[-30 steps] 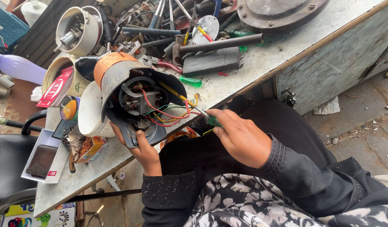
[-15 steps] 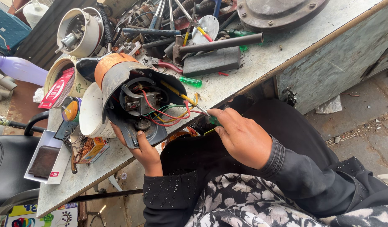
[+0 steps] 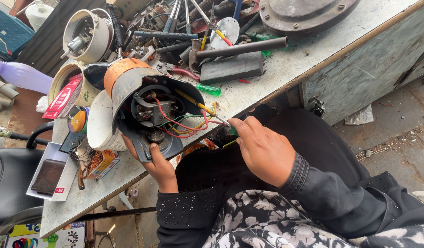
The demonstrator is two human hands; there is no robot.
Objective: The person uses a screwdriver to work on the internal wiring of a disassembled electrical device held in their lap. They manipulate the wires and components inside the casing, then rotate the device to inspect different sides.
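Two hands work on one opened appliance housing [image 3: 143, 105], tipped on its side at the near edge of the table [image 3: 313, 55]. Its base cover is already off, so the motor plate and a loop of red, green and yellow wires [image 3: 184, 121] lie bare; nothing looks rejoined yet, and I judge the wiring work unfinished. The left hand [image 3: 159, 167] cups the housing from below. The right hand [image 3: 262, 149], just right of the housing, is pinched narrowly on a green-handled tool [image 3: 232, 132] at the wire ends. Behind the housing, a white motor casing [image 3: 85, 36] holds a shaft; a tin [image 3: 69, 89] to its left holds red packets.
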